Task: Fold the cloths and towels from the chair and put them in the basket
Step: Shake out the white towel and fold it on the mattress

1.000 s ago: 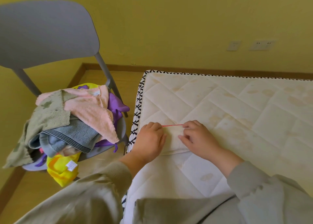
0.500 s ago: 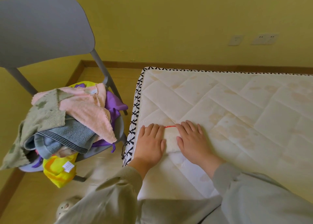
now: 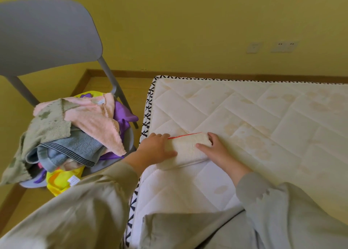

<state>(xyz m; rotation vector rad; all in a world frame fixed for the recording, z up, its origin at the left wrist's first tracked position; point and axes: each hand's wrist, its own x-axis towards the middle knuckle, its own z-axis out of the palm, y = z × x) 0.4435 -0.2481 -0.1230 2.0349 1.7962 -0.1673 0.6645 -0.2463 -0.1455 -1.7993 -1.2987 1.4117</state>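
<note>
A small cream towel (image 3: pixel 186 147) with a red edge lies folded on the mattress (image 3: pixel 263 117) near its left edge. My left hand (image 3: pixel 156 149) grips the towel's left end, thumb on top. My right hand (image 3: pixel 218 151) grips the right end, thumb on top and fingers curled round the far side. To the left, a grey chair (image 3: pixel 47 32) carries a heap of cloths: a pink towel (image 3: pixel 96 120), an olive towel (image 3: pixel 49 126), a grey striped towel (image 3: pixel 69 151), a purple cloth (image 3: pixel 122 115) and a yellow cloth (image 3: pixel 62 181). No basket is in view.
The mattress has a black-and-white patterned border (image 3: pixel 146 117) and stands close to the chair. A yellow wall with sockets (image 3: pixel 282 46) runs behind. Wooden floor (image 3: pixel 131 87) shows between chair and mattress. My grey sleeves fill the bottom of the view.
My hands lay flat together, pressing the folded towel; now they have moved apart to its two ends and hold it. The view has tilted slightly.
</note>
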